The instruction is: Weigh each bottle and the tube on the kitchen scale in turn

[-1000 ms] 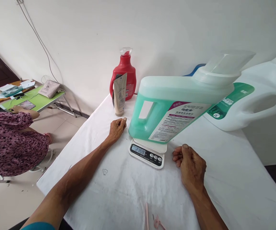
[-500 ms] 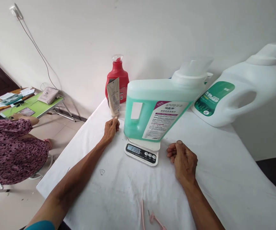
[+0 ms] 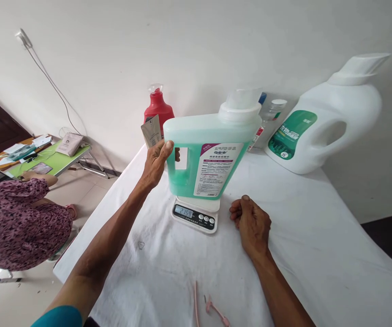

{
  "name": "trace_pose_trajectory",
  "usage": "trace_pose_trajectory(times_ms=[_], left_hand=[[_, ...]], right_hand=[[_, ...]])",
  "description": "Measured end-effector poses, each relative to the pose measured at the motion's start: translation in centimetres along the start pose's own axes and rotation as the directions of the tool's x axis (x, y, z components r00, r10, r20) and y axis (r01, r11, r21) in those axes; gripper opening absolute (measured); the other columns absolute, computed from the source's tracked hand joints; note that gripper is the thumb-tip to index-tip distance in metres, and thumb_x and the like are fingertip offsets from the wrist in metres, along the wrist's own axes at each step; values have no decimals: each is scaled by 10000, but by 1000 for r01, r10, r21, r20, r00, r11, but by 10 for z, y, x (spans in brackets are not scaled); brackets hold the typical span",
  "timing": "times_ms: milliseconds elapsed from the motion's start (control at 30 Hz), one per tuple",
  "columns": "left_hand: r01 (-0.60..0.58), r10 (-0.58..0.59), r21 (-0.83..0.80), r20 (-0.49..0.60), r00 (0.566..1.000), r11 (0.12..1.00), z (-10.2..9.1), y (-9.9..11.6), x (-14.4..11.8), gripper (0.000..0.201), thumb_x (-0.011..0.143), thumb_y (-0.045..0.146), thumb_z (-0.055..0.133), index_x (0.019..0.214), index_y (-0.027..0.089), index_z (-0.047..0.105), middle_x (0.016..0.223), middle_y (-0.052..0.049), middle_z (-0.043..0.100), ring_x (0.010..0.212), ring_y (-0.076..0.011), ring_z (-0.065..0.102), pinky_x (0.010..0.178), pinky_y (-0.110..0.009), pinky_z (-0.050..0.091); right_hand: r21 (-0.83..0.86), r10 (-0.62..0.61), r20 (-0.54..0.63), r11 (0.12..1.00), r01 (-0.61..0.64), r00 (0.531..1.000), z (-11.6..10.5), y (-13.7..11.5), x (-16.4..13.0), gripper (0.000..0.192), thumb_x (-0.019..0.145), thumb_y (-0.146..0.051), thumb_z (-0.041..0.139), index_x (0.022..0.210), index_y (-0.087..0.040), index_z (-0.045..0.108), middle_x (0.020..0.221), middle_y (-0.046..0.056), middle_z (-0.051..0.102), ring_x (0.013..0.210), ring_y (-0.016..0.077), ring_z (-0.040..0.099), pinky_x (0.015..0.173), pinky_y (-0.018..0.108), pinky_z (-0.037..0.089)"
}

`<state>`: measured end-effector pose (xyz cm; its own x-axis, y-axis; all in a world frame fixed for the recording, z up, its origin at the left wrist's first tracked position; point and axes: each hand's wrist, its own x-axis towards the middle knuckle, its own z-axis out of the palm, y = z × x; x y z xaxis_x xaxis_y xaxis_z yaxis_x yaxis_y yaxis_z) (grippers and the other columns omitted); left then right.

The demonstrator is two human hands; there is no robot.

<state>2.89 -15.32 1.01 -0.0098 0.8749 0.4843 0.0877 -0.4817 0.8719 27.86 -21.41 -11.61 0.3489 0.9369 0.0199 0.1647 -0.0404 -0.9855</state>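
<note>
Our left hand [image 3: 155, 162] has come up off the white cloth [image 3: 318, 236], where it rested by the tan tube [image 3: 151, 131] a moment ago, and now closes around the handle of the green detergent jug [image 3: 212, 154], fingers hooked through the handle opening and thumb over the top. Our right hand [image 3: 250, 222] has hardly moved: it lies loosely curled on the cloth just right of the scale, holding nothing. The jug stands on the small white scale [image 3: 196, 213] at centre frame, and the display reads the same as before, so by our judgement the weight still sits fully on the platform and no lift has begun.

We cannot make out the fine print on the jug's label. The red bottle [image 3: 157, 109] is half hidden behind the tube and jug, and a clear bottle [image 3: 270, 120] peeks out between the jug and the big white jug [image 3: 332, 122] at upper right. A person in a patterned sleeve [image 3: 15, 218] is cut off at the left edge.
</note>
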Motion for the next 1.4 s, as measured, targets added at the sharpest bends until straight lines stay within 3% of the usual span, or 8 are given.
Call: trace_pose_trajectory(times_ms=[133, 267, 433, 567, 800, 967, 1167, 1400], left_hand=[[61, -64, -135, -23, 998, 989, 18, 4, 7, 622, 785, 757, 726, 632, 183, 539, 590, 1, 517, 557, -112, 499, 543, -270, 420], [88, -148, -293, -188, 971, 952, 37, 14, 13, 602, 652, 608, 900, 628, 192, 466, 544, 68, 374, 465, -49, 334, 437, -218, 277], [47, -134, -325, -249, 959, 944, 61, 27, 24, 565, 638, 502, 929, 617, 197, 454, 532, 79, 333, 464, -44, 305, 426, -206, 257], [42, -128, -324, -249, 960, 945, 98, 29, 47, 577, 653, 530, 913, 612, 208, 436, 542, 71, 336, 466, -54, 317, 421, -220, 253], [138, -205, -374, -145, 968, 917, 186, 2, 91, 655, 647, 606, 890, 596, 225, 360, 540, 77, 293, 459, -48, 264, 414, -226, 215], [184, -228, -342, -93, 969, 921, 228, -31, 112, 702, 658, 642, 862, 601, 231, 295, 536, 93, 242, 479, -41, 223, 439, -218, 198], [145, -188, -290, -124, 974, 946, 250, -55, 128, 700, 773, 710, 744, 610, 237, 255, 540, 83, 257, 478, -54, 269, 466, -228, 244], [109, -134, -253, -84, 987, 961, 245, -65, 130, 647, 828, 748, 671, 620, 224, 353, 553, 65, 335, 515, -74, 366, 513, -234, 349]], right_hand=[[22, -23, -7, 999, 23, 1000, 2, 1, 2, 681, 947, -822, 460, 699, -209, 623, 596, 17, 586, 559, 170, 536, 519, 277, 400], [111, -34, -12, 993, 35, 999, 3, -1, 3, 676, 942, -831, 449, 697, -217, 594, 624, 16, 584, 548, 167, 518, 519, 285, 396], [182, -49, -44, 982, 56, 998, 2, -9, 3, 649, 977, -788, 441, 676, -227, 566, 637, 9, 574, 541, 166, 514, 506, 282, 397], [225, -9, -79, 974, 27, 997, 2, -9, 5, 652, 993, -778, 414, 687, -225, 576, 643, 17, 585, 536, 170, 519, 499, 287, 404], [290, 42, -209, 957, 21, 977, 1, 0, 10, 645, 978, -794, 425, 696, -231, 562, 623, -1, 567, 521, 163, 511, 512, 285, 427], [296, 62, -202, 955, 0, 977, 0, -2, 11, 628, 992, -777, 421, 682, -241, 530, 611, -8, 555, 529, 171, 505, 531, 293, 448], [278, 43, -178, 961, 8, 983, -3, -9, 7, 596, 1029, -721, 405, 673, -254, 507, 624, -9, 563, 542, 187, 522, 564, 315, 469], [234, 39, -173, 972, 3, 984, -3, -2, 10, 603, 1025, -719, 406, 677, -250, 554, 631, 2, 581, 543, 194, 542, 564, 328, 451]])
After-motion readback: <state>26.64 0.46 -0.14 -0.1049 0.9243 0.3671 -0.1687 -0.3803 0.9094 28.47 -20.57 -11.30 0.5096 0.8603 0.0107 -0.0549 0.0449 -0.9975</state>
